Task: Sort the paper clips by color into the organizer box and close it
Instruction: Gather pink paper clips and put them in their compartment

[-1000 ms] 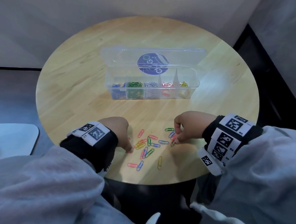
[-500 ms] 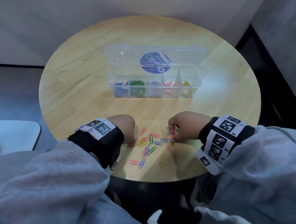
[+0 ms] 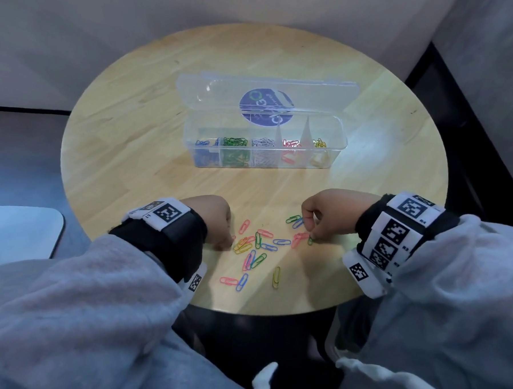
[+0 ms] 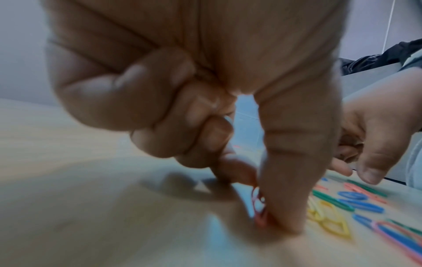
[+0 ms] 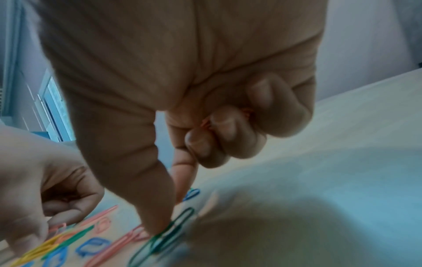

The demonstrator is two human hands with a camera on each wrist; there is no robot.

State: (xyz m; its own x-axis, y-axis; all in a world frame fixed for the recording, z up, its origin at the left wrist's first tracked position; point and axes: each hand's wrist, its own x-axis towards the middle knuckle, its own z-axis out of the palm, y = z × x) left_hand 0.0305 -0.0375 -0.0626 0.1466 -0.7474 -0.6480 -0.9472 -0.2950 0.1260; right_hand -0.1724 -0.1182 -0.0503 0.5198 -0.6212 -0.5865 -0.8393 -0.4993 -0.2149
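Observation:
The clear organizer box (image 3: 330, 160) stands open mid-table with its lid (image 3: 208, 89) raised; its compartments hold blue, green, white, red and yellow clips. Loose paper clips (image 3: 258, 247) of mixed colours lie near the front edge. My left hand (image 3: 226, 245) is at the pile's left edge; its thumb and forefinger pinch a red clip (image 4: 259, 211) against the table. My right hand (image 3: 311, 236) is at the pile's right edge. Its thumb tip presses on a green clip (image 5: 164, 233), while its curled fingers hold pink-red clips (image 5: 205, 122) in the palm.
The round wooden table (image 3: 128, 147) ends just in front of the clip pile, with dark floor below. A pale chair seat (image 3: 19, 230) is at the left. Walls stand behind the table.
Both hands stay at the clip pile. The right fingertips have shifted slightly, from the red clips onto the green clip. The head view has moved a little.

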